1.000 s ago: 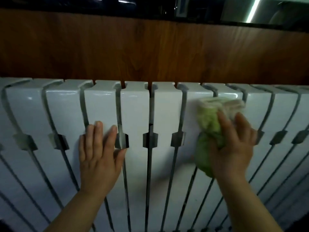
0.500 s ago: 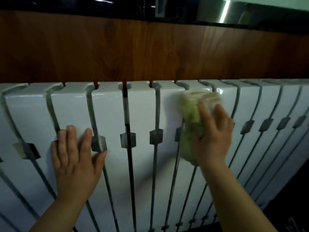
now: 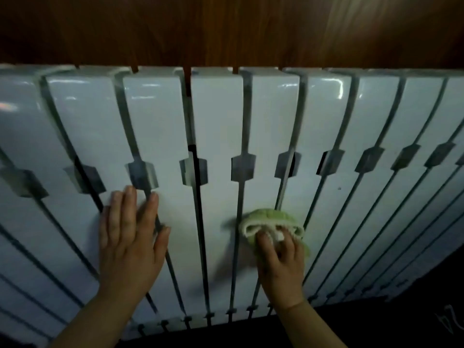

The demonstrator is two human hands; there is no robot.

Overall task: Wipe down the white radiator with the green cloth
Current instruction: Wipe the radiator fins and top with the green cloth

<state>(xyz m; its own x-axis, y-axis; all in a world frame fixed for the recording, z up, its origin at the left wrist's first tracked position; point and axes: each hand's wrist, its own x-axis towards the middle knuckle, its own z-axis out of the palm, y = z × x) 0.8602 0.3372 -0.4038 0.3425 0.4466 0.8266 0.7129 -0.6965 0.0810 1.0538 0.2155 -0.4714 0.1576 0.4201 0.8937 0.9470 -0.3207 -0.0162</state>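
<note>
The white radiator fills the view, a row of several upright panels with dark gaps between them. My right hand holds the bunched green cloth and presses it against the lower half of a panel right of centre. The cloth sticks out above my fingers. My left hand lies flat on a panel to the left, fingers straight and pointing up, just below the notches in the gaps.
A dark wooden sill or panel runs along the top of the radiator. Dark floor shows below the radiator's bottom edge at the lower right.
My right hand has slid the cloth down from the top of the panels to their lower half. The view has tilted downward; my left hand stays flat on the radiator.
</note>
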